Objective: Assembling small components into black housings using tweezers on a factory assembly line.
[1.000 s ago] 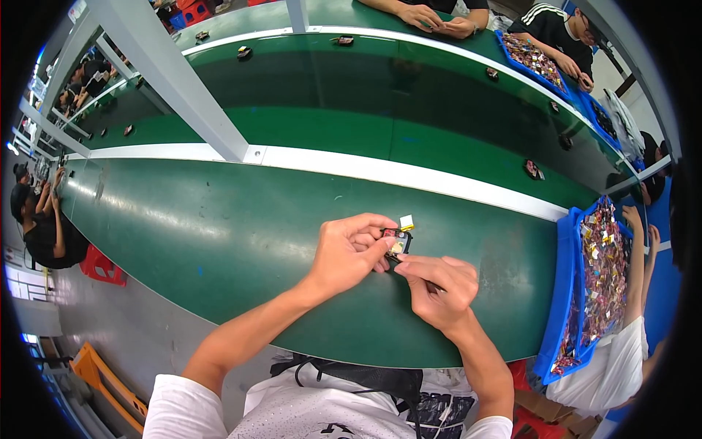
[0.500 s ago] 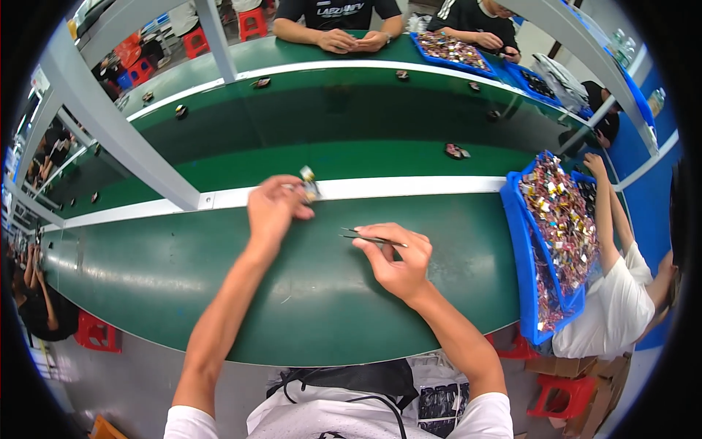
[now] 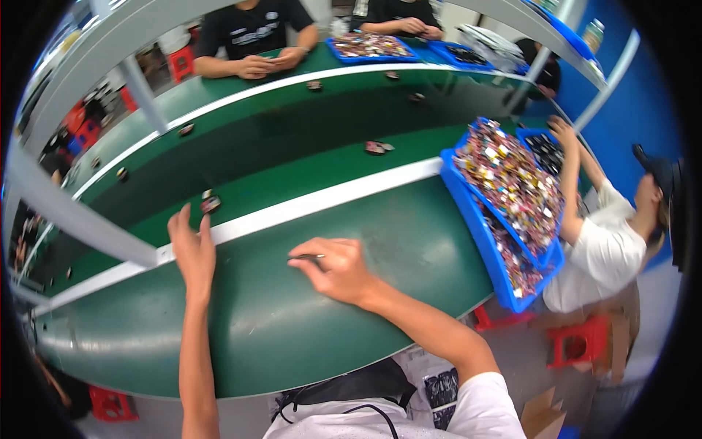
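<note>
My left hand [image 3: 193, 249] reaches over the white rail, its fingers apart and holding nothing. Just beyond its fingertips lies a small dark part with a pale, yellowish piece [image 3: 210, 202] on the green conveyor belt [image 3: 292, 172]. Over the worktop, my right hand [image 3: 338, 269] is closed round slim dark tweezers [image 3: 313, 256]. The tips of the tweezers point left and hold nothing that I can make out.
A blue tray [image 3: 468, 212] heaped with small wired parts stands at the right end of the green worktop [image 3: 380, 322]. More small parts, one of them dark and pinkish [image 3: 377, 148], sit along the belt. A co-worker in white [image 3: 607, 241] reaches in beside the tray.
My left hand has moved left and let go of the small part, which now lies on the belt. The tweezers stay in my right hand. The whole view has turned to the right.
</note>
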Motion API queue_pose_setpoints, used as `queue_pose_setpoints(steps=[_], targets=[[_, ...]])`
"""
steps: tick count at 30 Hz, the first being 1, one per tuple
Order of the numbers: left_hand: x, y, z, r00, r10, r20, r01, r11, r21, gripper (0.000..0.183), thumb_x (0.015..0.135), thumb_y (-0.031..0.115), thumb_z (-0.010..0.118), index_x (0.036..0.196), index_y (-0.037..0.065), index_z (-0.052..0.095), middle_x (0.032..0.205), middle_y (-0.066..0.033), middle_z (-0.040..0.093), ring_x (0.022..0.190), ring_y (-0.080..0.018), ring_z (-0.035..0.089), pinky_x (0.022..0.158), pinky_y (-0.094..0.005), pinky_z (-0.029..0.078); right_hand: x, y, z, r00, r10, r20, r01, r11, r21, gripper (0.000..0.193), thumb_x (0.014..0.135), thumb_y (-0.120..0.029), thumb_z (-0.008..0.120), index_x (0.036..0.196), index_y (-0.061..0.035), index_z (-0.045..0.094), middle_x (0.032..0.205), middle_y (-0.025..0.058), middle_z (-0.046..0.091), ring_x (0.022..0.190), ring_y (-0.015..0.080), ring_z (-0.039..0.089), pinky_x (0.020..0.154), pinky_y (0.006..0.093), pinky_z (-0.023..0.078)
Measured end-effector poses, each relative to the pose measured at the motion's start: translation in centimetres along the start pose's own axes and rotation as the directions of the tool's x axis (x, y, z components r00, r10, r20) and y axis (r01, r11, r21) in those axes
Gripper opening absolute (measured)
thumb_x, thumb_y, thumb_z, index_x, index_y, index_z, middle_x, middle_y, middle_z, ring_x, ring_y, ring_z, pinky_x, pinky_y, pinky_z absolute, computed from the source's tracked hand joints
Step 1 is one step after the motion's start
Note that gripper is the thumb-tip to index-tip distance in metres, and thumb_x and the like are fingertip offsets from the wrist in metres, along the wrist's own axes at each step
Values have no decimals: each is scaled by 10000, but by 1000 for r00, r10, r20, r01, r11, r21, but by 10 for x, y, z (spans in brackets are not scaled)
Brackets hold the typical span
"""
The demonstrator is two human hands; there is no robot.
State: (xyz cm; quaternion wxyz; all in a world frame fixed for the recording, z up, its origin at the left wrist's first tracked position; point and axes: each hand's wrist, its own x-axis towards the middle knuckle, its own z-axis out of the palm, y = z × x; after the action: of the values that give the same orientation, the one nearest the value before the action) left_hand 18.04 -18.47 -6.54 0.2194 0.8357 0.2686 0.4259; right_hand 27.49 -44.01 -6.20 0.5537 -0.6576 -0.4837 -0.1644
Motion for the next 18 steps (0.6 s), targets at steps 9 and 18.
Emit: queue_pose_setpoints(steps=[9,18], targets=[[-80,69,-44,923,66,380,15,978,-207,115,919,-31,638,1019,-10,690,928,-54,635,605,-94,471,513,-247,374,-4,-2,14,1000,-2,-17,3,999,54,128,792,-80,801,875,-60,706,816,72,729,610,256,682,566,338,532],[-77,61,-31,925,278,258,-199,935,-295,57,869,-43,662,903,1,675,843,-132,658,754,-304,641,655,-373,507,3,-4,12,999,1,49,-2,1000,26,142,769,-88,847,877,-64,759,834,72,762,683,216,735,617,296,575]])
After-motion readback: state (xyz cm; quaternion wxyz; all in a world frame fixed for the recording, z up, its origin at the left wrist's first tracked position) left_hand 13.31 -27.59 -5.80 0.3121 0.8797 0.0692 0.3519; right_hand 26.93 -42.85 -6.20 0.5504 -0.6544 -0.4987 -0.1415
